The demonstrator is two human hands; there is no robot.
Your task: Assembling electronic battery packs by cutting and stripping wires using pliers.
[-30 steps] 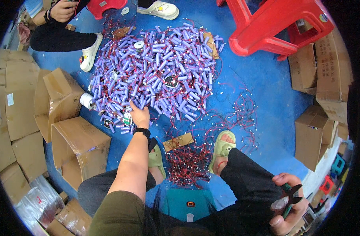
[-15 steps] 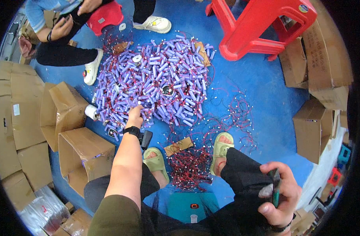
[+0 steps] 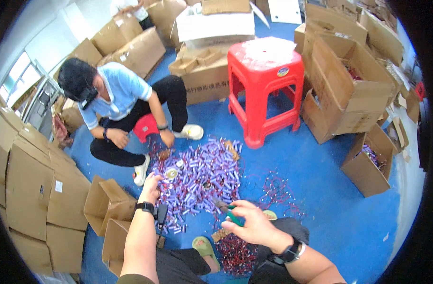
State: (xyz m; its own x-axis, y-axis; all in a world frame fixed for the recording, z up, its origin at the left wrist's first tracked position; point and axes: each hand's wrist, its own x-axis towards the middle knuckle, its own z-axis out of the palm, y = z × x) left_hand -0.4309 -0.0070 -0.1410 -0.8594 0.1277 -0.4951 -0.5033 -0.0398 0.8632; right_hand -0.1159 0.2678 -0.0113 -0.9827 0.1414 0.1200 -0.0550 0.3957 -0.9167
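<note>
A wide heap of purple cylindrical battery cells (image 3: 197,177) with red and black wires lies on the floor in front of me. At its left edge is my left hand (image 3: 151,187), fingers drawn together beside the cells; what they hold, if anything, I cannot make out. My right hand (image 3: 254,222) grips green-handled pliers (image 3: 233,215) near the heap's front right edge. Their metal jaws point left toward the cells. Pale round rolls (image 3: 171,173) lie among the cells.
Opposite sits a person in light blue (image 3: 119,90), one hand (image 3: 167,138) at the heap's far edge. A red stool (image 3: 266,90) stands beyond. Cardboard boxes (image 3: 339,90) line both sides. Cut wires (image 3: 235,255) lie between my feet, with loose ones (image 3: 278,191) farther right.
The view has tilted up, showing more of the room. My right hand has brought the pliers from the lower right toward the heap. The other person's hand has come down to the cells.
</note>
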